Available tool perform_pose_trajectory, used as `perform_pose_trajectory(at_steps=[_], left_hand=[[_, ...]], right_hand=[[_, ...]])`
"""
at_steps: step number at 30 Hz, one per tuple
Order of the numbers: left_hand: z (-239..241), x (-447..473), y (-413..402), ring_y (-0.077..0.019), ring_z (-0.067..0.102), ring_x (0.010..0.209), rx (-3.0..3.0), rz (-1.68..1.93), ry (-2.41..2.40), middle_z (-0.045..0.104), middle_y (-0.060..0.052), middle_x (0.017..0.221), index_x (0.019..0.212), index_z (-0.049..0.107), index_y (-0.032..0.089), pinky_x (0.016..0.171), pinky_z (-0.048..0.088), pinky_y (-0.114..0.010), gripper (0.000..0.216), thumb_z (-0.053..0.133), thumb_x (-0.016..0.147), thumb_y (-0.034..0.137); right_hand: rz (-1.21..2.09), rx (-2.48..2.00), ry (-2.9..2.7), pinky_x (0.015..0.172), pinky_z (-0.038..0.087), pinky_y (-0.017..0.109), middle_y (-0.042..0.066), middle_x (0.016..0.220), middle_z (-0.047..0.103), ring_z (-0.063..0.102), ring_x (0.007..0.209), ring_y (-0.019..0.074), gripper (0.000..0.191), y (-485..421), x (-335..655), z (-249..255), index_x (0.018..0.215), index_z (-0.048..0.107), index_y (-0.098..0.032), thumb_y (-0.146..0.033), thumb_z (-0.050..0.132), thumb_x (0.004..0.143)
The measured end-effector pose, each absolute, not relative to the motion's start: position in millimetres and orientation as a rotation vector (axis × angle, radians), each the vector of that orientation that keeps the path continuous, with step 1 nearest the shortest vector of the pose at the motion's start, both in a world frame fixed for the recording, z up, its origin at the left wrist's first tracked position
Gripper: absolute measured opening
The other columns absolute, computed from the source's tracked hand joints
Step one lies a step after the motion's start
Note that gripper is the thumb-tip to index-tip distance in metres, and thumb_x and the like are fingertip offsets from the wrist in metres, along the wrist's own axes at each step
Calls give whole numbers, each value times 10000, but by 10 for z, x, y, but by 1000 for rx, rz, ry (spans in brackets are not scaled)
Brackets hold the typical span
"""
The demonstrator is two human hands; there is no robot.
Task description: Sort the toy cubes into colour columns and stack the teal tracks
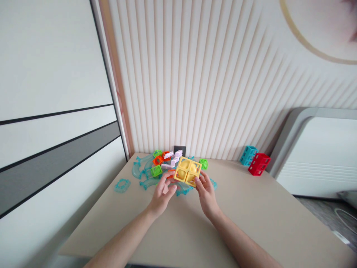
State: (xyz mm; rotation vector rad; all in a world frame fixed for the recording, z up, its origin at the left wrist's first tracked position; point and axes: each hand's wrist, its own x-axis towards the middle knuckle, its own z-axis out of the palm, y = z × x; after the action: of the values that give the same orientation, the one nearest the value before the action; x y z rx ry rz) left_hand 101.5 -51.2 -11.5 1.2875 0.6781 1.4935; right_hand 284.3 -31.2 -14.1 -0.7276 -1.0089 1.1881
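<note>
Two bare forearms enter from the bottom edge and converge over the table point(259, 223).

Left hand point(162, 192): palm turned up, fingers loosely curled. The tips reach the lower left corner of the yellow frame point(187, 171). Cannot tell whether they pinch it or only touch it.

Right hand point(206, 191): thumb and fingers closed on the frame's lower right edge, carrying it just clear of the table.

Frame: a square two-by-two grid with a rounded yellow insert behind the openings. No clear long axis. Its face is tipped toward the camera and rotated slightly, the far corner pointing away from both hands. It lies between the two sets of fingertips, just beyond them, about as close to one hand as to the other.

Beyond the fingers, near: clear blue track pieces point(143, 168), green cube point(156, 171), pale stepped piece point(174, 158).
Well to the right of the right hand: blue cube point(248, 155) touching red cube point(259, 164), by the wall.
</note>
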Motion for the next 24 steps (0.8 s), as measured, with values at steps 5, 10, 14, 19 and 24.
perform_pose_trajectory(at_steps=[5,10,14,19,24], left_hand=[[-132,1001,-492,-272,618,1140,1310,1506,779,542,-128,1402,1335,560,251,875,567,-373,522,700,860,416],[-215,983,-473,-312,565,1252,1416,1473,783,511,-139,1462,1344,587,232,961,539,-410,515,676,876,427],[-264,974,-471,-305,574,1238,1433,1444,787,513,-137,1469,1371,562,233,980,527,-424,530,666,887,421],[-210,1016,-507,-297,542,1278,1386,1469,781,516,-117,1467,1420,479,273,958,520,-385,586,678,888,417],[-100,1008,-501,-267,637,1079,1289,1523,876,514,-121,1447,1477,391,283,706,545,-292,716,669,864,527]], right_hand=[[1206,-728,-999,854,562,387,59,1112,741,703,967,241,454,-311,2851,-158,1191,587,-263,-472,755,826],[1218,-699,-1015,866,564,394,57,1139,735,702,983,242,449,-318,2840,-136,1182,586,-270,-471,760,820],[1208,-698,-1039,865,568,404,64,1135,736,702,983,249,469,-321,2843,-103,1184,585,-263,-467,774,807],[1202,-732,-1053,858,570,404,67,1126,737,700,989,254,456,-350,2839,-85,1181,590,-259,-487,753,822],[1221,-714,-1099,872,566,397,72,1158,722,684,1018,255,437,-391,2824,-73,1186,593,-255,-473,742,838]])
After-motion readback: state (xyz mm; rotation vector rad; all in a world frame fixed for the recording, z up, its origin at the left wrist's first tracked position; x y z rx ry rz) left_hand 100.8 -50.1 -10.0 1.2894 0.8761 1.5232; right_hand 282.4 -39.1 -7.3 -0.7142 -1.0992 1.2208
